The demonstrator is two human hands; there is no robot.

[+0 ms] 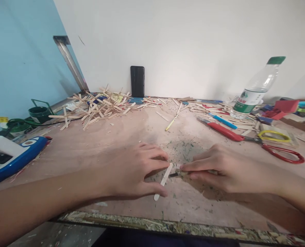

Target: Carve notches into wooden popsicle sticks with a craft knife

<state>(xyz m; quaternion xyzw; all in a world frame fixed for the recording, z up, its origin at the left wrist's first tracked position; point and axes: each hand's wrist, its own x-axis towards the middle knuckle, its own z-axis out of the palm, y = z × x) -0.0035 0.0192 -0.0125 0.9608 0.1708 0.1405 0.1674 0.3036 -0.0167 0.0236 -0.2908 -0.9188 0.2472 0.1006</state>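
Note:
A pale wooden craft stick (164,181) lies slanted on the worktable near its front middle. My left hand (139,171) is at its left side, with the thumb and fingertips pressed against the stick. My right hand (219,169) is to the right, fingers closed round the handle of a small tool. The tool's dark narrow tip (173,174) points left and reaches close to the stick's right edge; whether it touches cannot be made out. Small green and pale shavings lie around both hands.
A heap of craft sticks (103,106) and an upright black phone (137,81) stand at the back. To the right are a red cutter (226,131), a blue pen (223,121), scissors (283,152) and a bottle (254,91). A blue device (26,154) sits left.

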